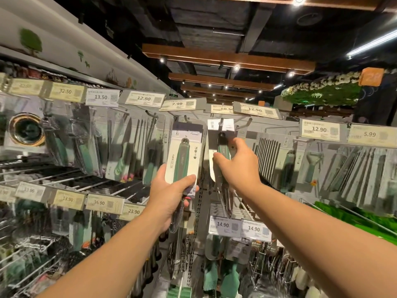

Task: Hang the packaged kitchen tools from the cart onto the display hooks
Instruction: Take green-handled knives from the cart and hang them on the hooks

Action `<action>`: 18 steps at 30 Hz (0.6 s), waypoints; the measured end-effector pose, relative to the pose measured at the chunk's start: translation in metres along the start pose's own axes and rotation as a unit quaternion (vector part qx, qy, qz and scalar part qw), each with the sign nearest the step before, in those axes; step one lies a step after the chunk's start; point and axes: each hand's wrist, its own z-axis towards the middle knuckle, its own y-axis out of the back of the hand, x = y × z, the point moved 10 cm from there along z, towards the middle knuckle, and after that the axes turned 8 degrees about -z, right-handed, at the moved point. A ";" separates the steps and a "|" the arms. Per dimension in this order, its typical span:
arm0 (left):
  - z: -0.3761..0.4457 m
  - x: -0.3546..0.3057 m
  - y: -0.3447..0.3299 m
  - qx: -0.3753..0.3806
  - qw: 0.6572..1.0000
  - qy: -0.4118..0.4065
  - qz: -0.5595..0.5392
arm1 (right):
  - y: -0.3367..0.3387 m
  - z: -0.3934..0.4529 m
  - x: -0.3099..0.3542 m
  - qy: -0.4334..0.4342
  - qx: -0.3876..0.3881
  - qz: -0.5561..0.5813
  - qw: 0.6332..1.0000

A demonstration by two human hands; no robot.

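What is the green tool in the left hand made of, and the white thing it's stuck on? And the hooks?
The left hand holds a packaged tool. Its green handle looks like matte plastic or rubber: soft sheen, no glare. The backing card seems printed cardboard, flat and white with writing. The display hooks look like grey metal wire, thin and slightly shiny.

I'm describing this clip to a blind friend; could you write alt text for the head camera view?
A person's right hand grips a green-handled packaged tool at a display hook, while the left hand holds another carded green-handled tool beside it. Around them, store racks hold hanging kitchen tools under price tags.
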 end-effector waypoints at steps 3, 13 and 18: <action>0.004 -0.001 -0.003 0.006 1.000 -0.001 0.002 | -0.020 0.012 -0.014 -0.050 0.063 0.012 0.997; 0.022 -0.002 -0.001 0.008 1.000 -0.010 0.000 | -0.062 0.048 -0.045 -0.102 0.170 0.044 0.979; 0.029 0.006 0.000 0.009 1.000 0.002 -0.008 | -0.078 0.060 -0.049 -0.094 0.193 -0.017 0.977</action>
